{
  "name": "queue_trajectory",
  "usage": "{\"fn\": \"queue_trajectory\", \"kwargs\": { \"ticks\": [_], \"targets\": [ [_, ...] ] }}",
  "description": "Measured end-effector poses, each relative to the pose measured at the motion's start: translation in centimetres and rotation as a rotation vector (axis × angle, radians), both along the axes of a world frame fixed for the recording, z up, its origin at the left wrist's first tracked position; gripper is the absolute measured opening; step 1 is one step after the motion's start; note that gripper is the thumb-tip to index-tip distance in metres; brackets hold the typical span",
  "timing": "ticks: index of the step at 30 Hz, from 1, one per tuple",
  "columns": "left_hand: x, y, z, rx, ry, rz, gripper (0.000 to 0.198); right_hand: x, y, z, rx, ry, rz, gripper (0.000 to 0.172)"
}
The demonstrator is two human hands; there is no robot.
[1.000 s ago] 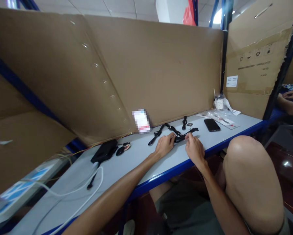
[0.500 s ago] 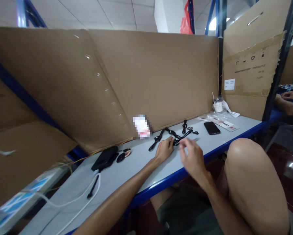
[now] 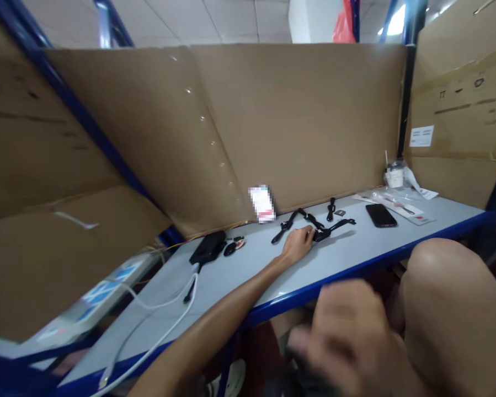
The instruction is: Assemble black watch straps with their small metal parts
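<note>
Right hand (image 3: 349, 328) back from black piece (image 3: 323, 236)

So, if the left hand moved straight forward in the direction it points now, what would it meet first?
The left hand would most likely meet the black strap-like part right at its fingertips; they may already touch, as depth there is unclear.

At the narrow grey tabletop (image 3: 231, 270), the bare left hand (image 3: 299, 243) grips the left end of a long slim black piece (image 3: 323, 235). A boxy black case (image 3: 208, 248) lies well left of them, a flat black rectangular phone (image 3: 380, 215) to their right. A small white cup (image 3: 395, 177) stands near the far right corner; a tall brown cardboard panel (image 3: 305, 121) rises behind the tabletop.
</note>
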State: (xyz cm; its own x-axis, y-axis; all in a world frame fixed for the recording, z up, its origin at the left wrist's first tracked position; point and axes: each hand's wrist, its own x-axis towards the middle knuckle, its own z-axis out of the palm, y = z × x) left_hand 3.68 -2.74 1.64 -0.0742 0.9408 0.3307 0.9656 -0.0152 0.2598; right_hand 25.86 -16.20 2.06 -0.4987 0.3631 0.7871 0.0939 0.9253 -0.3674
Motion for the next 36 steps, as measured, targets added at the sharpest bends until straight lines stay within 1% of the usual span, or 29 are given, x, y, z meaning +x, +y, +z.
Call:
{"fn": "queue_trajectory", "kwargs": {
  "ticks": [1, 2, 3, 4, 5, 6, 7, 8, 9, 11, 12, 14, 18, 23, 28, 31, 34, 36],
  "targets": [
    [0.0, 0.0, 0.0, 0.005, 0.005, -0.002, 0.037, -0.6, 2.7, 1.0, -0.097, 0.037, -0.080, 0.027],
    [-0.1, 0.0, -0.1, 0.005, 0.010, -0.004, 0.038, -1.0, 5.4, 1.6, -0.194, 0.083, -0.206, 0.034],
    [-0.2, -0.1, -0.1, 0.003, 0.017, -0.008, 0.039, -1.4, 7.8, 1.9, -0.256, 0.114, -0.323, 0.037],
    [-0.3, -0.1, -0.2, 0.001, 0.027, -0.011, 0.041, -1.6, 9.9, 1.9, -0.296, 0.105, -0.422, 0.035],
    [-0.4, -0.2, -0.2, -0.006, 0.042, -0.019, 0.042, -1.7, 11.7, 1.5, -0.315, 0.081, -0.510, 0.028],
    [-0.6, -0.3, -0.2, -0.014, 0.058, -0.031, 0.044, -1.7, 13.1, 0.8, -0.306, 0.063, -0.567, 0.021],
    [-0.7, -0.3, -0.2, -0.023, 0.075, -0.043, 0.045, -1.8, 14.2, 0.1, -0.272, 0.039, -0.572, 0.017],
    [-0.8, -0.4, -0.1, -0.029, 0.089, -0.053, 0.046, -1.8, 14.9, -0.6, -0.237, 0.006, -0.562, 0.023],
    [-0.9, -0.5, 0.0, -0.029, 0.100, -0.059, 0.047, -1.9, 15.3, -1.2, -0.205, -0.032, -0.541, 0.032],
    [-0.9, -0.8, 0.3, -0.015, 0.121, -0.068, 0.048, -2.2, 15.7, -2.1, -0.168, -0.127, -0.482, 0.045],
    [-0.9, -0.9, 0.4, -0.005, 0.134, -0.076, 0.048, -2.4, 15.7, -2.3, -0.164, -0.174, -0.461, 0.048],
    [-0.7, -1.1, 0.5, -0.003, 0.169, -0.101, 0.048, -2.6, 15.6, -2.4, -0.172, -0.256, -0.442, 0.047],
    [-0.5, -1.2, 0.3, -0.039, 0.213, -0.139, 0.048, -2.6, 15.5, -2.1, -0.232, -0.346, -0.469, 0.045],
    [-0.8, -1.0, 0.4, -0.063, 0.185, -0.135, 0.046, -2.6, 15.1, -1.8, -0.269, -0.361, -0.486, 0.046],
    [-1.1, -0.5, 0.5, -0.114, 0.211, -0.102, 0.051, -2.8, 14.8, -1.7, -0.305, -0.352, -0.511, 0.040],
    [-1.4, 0.1, 0.3, -0.136, 0.103, -0.157, 0.051, -2.8, 14.8, -1.7, -0.333, -0.351, -0.542, 0.038],
    [-2.0, 0.5, 0.2, -0.174, -0.104, -0.270, 0.051, -2.8, 14.7, -1.7, -0.316, -0.368, -0.543, 0.040],
    [-2.4, 0.6, 0.2, -0.235, -0.219, -0.344, 0.053, -2.7, 14.7, -1.7, -0.314, -0.378, -0.533, 0.041]
  ]
}}
